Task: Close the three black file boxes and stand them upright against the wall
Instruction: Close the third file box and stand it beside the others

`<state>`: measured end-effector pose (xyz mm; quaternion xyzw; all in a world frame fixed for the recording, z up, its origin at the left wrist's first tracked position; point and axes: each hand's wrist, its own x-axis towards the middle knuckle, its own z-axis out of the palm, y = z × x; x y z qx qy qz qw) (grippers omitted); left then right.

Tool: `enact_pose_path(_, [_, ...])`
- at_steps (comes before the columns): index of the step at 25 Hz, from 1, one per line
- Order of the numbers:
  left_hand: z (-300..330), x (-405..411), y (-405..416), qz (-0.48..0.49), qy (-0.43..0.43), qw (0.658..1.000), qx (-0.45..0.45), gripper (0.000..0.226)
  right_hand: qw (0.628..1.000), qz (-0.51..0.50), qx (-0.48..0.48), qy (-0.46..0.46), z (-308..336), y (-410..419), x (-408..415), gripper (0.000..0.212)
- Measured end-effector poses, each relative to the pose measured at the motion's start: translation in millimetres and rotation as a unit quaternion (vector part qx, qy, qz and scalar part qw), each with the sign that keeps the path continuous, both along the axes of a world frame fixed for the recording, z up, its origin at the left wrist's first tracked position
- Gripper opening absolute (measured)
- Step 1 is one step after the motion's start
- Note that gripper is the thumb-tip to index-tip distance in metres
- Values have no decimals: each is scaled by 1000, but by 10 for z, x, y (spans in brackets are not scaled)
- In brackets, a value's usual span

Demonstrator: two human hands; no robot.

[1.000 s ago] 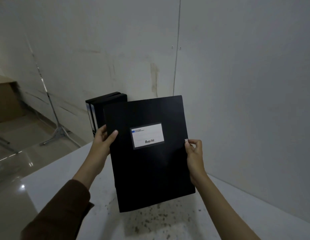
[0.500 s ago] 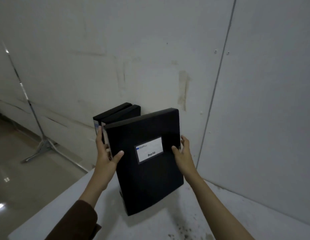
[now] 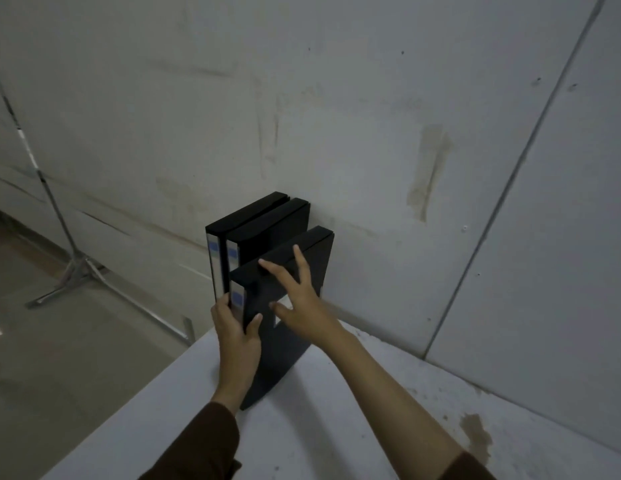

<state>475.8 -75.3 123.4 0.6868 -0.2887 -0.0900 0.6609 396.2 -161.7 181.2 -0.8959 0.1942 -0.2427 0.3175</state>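
Observation:
Three black file boxes stand on edge on the white table (image 3: 337, 427), spines toward me. The left box (image 3: 246, 213) and the middle box (image 3: 271, 226) are upright with their far ends at the wall. The third box (image 3: 288, 344) stands to their right, closed, slightly lower and nearer to me. My left hand (image 3: 236, 337) grips its spine, thumb on the right face. My right hand (image 3: 298, 292) rests on its top edge and right face, fingers spread.
The grey panelled wall (image 3: 406, 133) rises right behind the boxes. The table's left edge (image 3: 156, 379) drops to a glossy floor. A metal tripod stand (image 3: 70, 268) is on that floor at the left. Dark stains mark the table at the right.
The third box has turned from facing me flat to spine-first and now stands beside the other two. My right hand has shifted from its right edge to its top.

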Motion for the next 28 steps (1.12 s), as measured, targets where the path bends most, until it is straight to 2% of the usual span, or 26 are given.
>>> enact_pose_path(5, [-150,187,-181,1,32,999,3,59,1000,-16,0,-1,-127,-87,300,66])
enact_pose_path(10, [-113,203,-412,6,59,998,5,80,999,-27,-20,-21,-143,-255,517,60])
enact_pose_path(15, [-67,261,-628,-26,119,991,59,79,997,-50,3,-55,-180,-488,635,60])
enact_pose_path(20, [-135,253,-748,-85,127,986,72,76,994,-73,7,-87,-234,-664,635,59])
enact_pose_path(28, [-223,214,-770,-118,134,979,95,78,996,-64,-12,-54,-196,-762,670,65])
